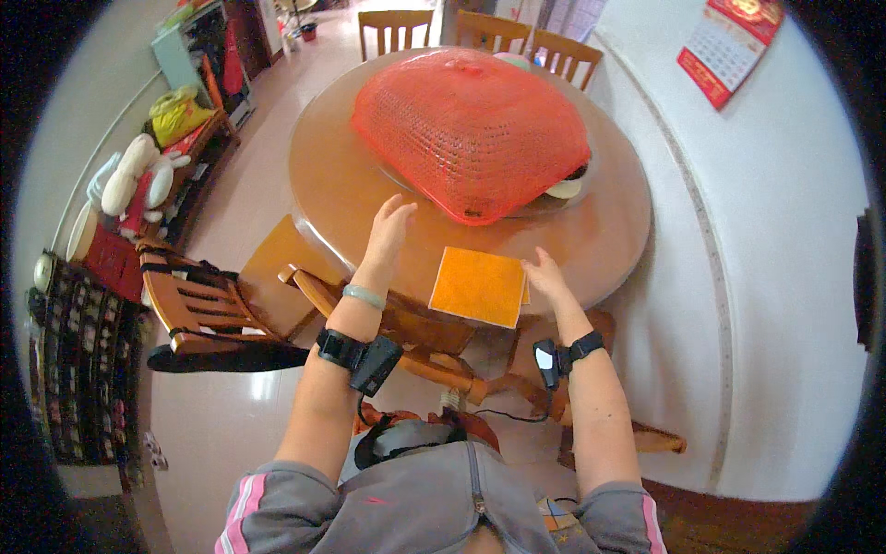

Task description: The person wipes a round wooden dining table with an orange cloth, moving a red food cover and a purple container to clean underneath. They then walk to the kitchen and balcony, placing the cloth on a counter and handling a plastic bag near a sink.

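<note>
An orange cloth [477,287], folded flat, lies at the near edge of the round wooden table [332,166]. My right hand [545,275] is at the cloth's right edge, fingers apart; whether it touches the cloth I cannot tell. Left of the cloth, my left hand [392,228] is over the table with its fingers apart and nothing in it. Beyond both hands a red mesh food cover [471,131] spans the table's middle. A pale dish [564,189] shows under its right edge; what else it covers is mostly hidden.
Wooden chairs [201,305] stand at the left and near side, with more chairs [394,31] behind the table. A white wall with a calendar [730,52] is close on the right. Along the left wall are a shoe rack [86,367], a bench and plush toys [128,180].
</note>
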